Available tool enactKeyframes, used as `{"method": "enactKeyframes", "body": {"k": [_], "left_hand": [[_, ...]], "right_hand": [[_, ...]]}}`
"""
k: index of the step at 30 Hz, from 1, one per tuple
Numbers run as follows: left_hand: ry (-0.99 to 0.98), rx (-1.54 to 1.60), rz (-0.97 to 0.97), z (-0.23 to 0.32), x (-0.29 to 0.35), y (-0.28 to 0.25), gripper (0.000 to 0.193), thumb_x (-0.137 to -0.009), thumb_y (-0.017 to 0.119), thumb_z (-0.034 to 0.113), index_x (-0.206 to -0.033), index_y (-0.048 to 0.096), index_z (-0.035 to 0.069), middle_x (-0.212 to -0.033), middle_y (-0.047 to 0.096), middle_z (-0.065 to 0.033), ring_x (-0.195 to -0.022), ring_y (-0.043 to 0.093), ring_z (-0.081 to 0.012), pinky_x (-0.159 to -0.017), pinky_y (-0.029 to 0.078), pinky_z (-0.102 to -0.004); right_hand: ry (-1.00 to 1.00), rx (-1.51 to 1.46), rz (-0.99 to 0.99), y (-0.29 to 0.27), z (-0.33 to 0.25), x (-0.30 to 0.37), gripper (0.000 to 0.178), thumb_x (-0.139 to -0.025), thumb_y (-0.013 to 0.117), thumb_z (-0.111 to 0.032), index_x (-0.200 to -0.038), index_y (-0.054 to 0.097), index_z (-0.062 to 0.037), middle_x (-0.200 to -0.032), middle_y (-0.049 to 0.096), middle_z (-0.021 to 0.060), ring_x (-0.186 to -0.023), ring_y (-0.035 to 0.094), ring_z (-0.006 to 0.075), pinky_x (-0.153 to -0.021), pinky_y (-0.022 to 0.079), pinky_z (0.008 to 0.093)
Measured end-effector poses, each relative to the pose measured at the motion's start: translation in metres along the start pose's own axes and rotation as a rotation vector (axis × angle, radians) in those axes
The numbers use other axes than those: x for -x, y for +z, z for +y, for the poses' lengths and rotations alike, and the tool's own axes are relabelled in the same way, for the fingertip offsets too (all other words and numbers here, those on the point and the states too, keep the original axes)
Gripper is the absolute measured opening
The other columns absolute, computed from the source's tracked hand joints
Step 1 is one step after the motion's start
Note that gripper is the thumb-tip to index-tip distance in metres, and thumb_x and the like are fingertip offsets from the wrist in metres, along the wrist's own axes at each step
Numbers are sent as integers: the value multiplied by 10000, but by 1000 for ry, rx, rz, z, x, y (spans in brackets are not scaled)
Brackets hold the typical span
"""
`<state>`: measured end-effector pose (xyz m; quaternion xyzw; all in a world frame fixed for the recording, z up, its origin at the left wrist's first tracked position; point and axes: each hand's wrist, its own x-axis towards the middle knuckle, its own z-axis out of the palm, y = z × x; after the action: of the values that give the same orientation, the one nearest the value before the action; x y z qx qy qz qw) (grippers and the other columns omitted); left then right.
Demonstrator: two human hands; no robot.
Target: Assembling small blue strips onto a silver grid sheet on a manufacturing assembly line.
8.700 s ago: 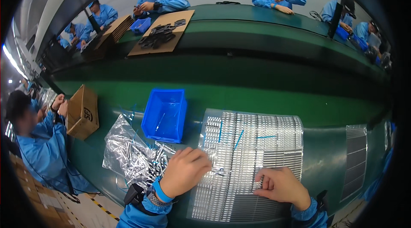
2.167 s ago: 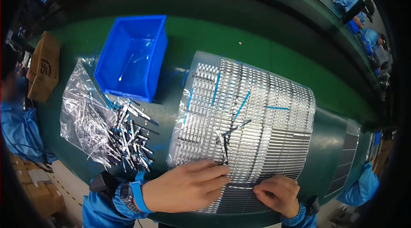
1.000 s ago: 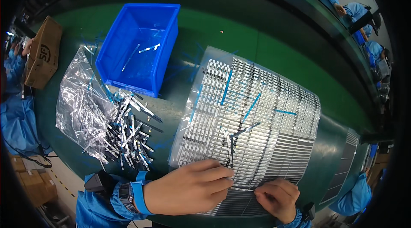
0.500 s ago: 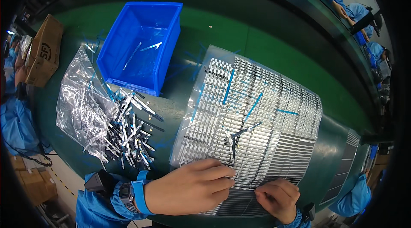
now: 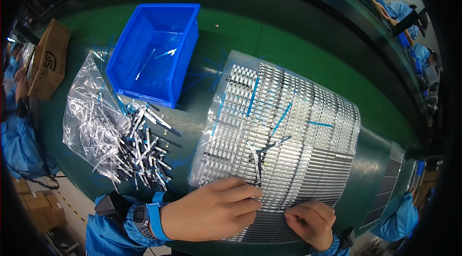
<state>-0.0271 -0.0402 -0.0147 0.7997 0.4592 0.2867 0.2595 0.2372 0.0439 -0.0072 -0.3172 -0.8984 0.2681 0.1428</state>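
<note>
A broad sheet (image 5: 284, 111) is covered with close rows of small white-and-silver strips, with dark bare rows at its near right part. My left hand (image 5: 211, 211) reaches over its near edge, thumb and fingers pinched together; what lies between the fingertips is hidden. Close by on the right, my right hand (image 5: 312, 223) rests on the dark rows with its fingers curled in, their grip out of sight. Just beyond my left fingers, several loose strips (image 5: 255, 163), white and black, lie crossed on top of the rows. Blue slivers (image 5: 282, 118) are scattered over the sheet.
A blue open bin (image 5: 185, 56) with a few strips inside stands at the far left of the sheet. Below it lie a clear plastic bag (image 5: 89, 111) and a heap of loose strips (image 5: 144, 155). A cardboard box (image 5: 50, 61) is at the left; co-workers in blue sit around.
The bin and sheet appear slightly farther left as the view shifts a little. Both hands keep almost the same places and closed shapes.
</note>
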Motion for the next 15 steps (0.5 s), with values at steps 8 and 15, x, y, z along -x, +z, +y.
{"method": "enactKeyframes", "body": {"k": [8, 15], "left_hand": [[89, -235, 1, 5, 2, 4, 188, -798, 717, 156, -963, 763, 79, -1094, 713, -29, -1175, 643, -225, -937, 544, -360], [84, -267, -20, 7, -1, 4, 209, -802, 688, 171, -978, 765, 88, -1035, 689, -15, -1160, 635, -213, -935, 537, -353]], "right_hand": [[24, -9, 6, 1, -1, 1, 178, -682, 843, 7, -810, 753, -78, -742, 677, 21, -602, 654, 145, -518, 526, 270], [7, -28, -2, 1, 2, 1, 187, -686, 843, 6, -829, 758, -78, -762, 685, 25, -626, 675, 158, -539, 547, 277]]}}
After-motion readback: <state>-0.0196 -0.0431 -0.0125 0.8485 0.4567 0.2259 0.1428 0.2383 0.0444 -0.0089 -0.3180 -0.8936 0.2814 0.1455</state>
